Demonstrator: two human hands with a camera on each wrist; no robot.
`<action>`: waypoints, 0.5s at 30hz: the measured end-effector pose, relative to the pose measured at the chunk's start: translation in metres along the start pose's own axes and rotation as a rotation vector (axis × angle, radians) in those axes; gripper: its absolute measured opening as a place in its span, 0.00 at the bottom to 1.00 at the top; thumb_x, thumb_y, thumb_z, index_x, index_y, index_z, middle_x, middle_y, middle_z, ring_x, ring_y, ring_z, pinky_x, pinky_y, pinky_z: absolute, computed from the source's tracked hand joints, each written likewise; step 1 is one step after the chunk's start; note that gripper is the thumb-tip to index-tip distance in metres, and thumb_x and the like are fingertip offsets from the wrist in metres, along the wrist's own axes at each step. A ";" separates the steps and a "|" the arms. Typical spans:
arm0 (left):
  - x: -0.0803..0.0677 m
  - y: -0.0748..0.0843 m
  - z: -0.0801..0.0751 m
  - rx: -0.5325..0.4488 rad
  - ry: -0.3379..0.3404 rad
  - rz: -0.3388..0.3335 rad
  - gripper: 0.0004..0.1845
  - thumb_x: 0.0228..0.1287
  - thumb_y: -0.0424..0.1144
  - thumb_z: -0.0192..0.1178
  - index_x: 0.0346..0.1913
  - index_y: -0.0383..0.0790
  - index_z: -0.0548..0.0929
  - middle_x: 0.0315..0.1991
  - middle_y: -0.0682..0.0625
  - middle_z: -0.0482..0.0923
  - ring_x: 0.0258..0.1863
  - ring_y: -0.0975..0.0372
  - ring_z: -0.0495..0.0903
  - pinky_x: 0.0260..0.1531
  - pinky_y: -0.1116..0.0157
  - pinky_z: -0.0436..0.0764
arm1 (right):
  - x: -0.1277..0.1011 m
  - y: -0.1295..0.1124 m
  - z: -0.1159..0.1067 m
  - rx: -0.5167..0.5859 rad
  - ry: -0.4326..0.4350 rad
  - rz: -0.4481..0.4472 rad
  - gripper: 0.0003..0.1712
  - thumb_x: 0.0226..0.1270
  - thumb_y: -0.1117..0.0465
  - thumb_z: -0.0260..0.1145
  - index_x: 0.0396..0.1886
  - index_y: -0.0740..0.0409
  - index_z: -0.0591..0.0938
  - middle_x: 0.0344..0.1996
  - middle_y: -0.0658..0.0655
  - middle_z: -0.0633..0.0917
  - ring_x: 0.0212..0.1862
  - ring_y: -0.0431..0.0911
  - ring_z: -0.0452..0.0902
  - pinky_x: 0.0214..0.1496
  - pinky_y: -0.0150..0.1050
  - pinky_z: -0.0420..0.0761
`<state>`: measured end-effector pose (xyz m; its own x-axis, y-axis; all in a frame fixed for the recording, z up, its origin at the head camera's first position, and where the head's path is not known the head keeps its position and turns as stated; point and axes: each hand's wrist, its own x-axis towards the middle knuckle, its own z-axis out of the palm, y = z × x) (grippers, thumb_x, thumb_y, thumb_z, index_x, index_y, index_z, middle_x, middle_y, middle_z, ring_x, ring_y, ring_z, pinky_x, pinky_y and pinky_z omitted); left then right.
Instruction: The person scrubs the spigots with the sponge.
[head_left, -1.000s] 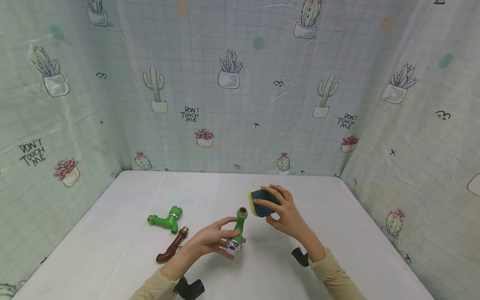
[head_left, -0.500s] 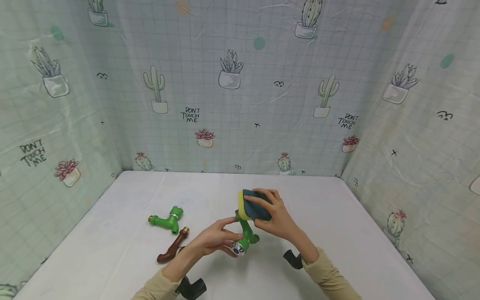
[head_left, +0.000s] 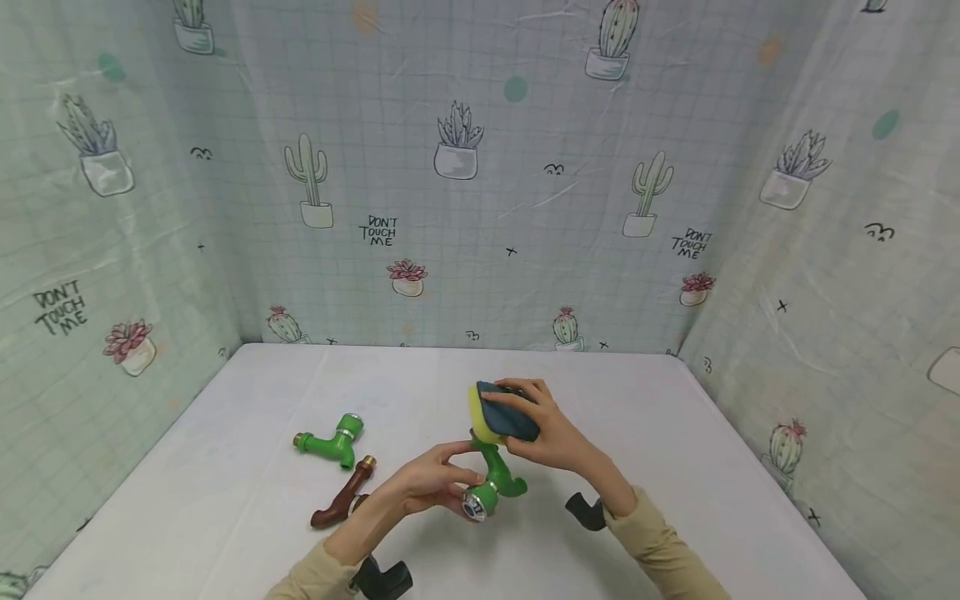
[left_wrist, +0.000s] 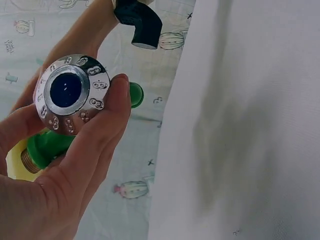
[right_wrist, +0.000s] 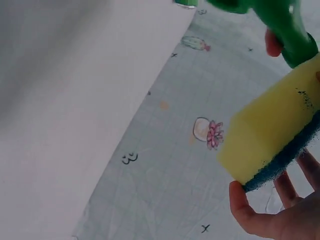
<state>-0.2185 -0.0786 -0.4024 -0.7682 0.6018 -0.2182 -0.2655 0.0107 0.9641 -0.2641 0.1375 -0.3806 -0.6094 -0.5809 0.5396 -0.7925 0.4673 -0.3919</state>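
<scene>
Over the white table (head_left: 225, 500), left hand (head_left: 423, 487) grips a green plastic tap (head_left: 491, 483) by its chrome cap, steadying it while right hand (head_left: 551, 433) presses a yellow-and-blue sponge (head_left: 498, 412) onto its upper end.

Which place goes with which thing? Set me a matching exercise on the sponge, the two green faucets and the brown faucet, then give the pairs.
Things:
1. sponge
2. green faucet with the chrome dial
3. second green faucet
4. brown faucet

Places:
a. lying on the white table, nearest the left wall
b. held in the right hand, yellow side against a faucet's end
c. lying on the table just left of the left hand
d. gripped in the left hand, above the table

Pairs: 1-b, 2-d, 3-a, 4-c
</scene>
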 end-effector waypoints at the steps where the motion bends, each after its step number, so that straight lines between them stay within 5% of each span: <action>1: 0.000 0.000 0.000 0.003 -0.001 -0.003 0.35 0.55 0.31 0.56 0.66 0.34 0.55 0.35 0.43 0.79 0.31 0.55 0.83 0.36 0.51 0.82 | 0.001 0.001 0.001 -0.005 -0.012 -0.007 0.33 0.51 0.62 0.64 0.59 0.39 0.69 0.60 0.55 0.67 0.54 0.47 0.57 0.46 0.48 0.74; 7: 0.000 -0.002 -0.002 0.011 0.016 -0.016 0.35 0.55 0.31 0.56 0.66 0.35 0.55 0.35 0.42 0.80 0.32 0.51 0.83 0.34 0.53 0.82 | -0.001 0.015 0.001 -0.110 -0.015 0.032 0.33 0.48 0.63 0.65 0.57 0.41 0.71 0.58 0.56 0.69 0.53 0.49 0.60 0.44 0.47 0.73; 15: 0.001 0.000 -0.004 -0.012 0.061 0.004 0.35 0.56 0.31 0.55 0.66 0.34 0.53 0.41 0.38 0.78 0.36 0.46 0.82 0.36 0.51 0.81 | 0.002 0.002 0.002 -0.058 -0.024 0.001 0.34 0.52 0.60 0.65 0.60 0.37 0.68 0.59 0.54 0.67 0.54 0.48 0.59 0.45 0.47 0.76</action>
<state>-0.2216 -0.0811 -0.4036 -0.8030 0.5524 -0.2235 -0.2689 -0.0012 0.9632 -0.2667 0.1358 -0.3818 -0.6111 -0.5959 0.5210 -0.7896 0.5052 -0.3483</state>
